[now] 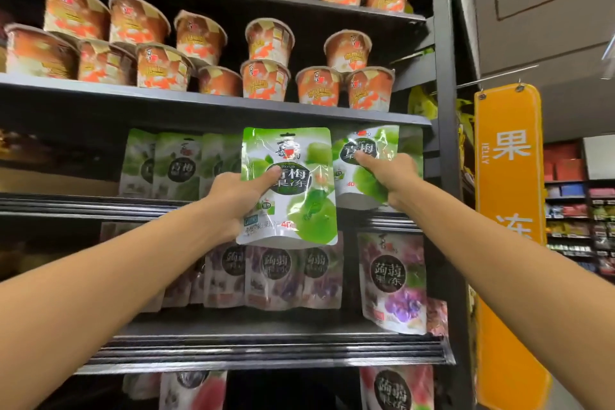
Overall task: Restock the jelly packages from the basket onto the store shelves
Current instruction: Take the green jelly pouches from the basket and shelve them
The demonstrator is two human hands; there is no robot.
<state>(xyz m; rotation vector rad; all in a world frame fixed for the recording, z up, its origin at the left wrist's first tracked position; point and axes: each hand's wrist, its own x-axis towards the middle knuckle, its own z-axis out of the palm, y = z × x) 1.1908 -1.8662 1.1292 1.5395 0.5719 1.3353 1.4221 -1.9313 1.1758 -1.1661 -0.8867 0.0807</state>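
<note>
The near green bag [293,190] of jelly is hanging in the air in front of the shelf [83,206]. The left hand [233,200] is pinching its left side, thumb on the front, fingers hiding behind. The far green bag [369,146] is being held up at the right end of the green row. The right hand [387,173] is gripping it, thumb on the label. Both bags are looking light, soft and shiny, so probably squishy and slippery; holding the side edge seems best. Beyond the fingers, more green bags [176,166] are standing. Above them, orange cups [266,80] are sitting in stacks. Below them, purple bags [279,276] are standing. No basket is showing.
</note>
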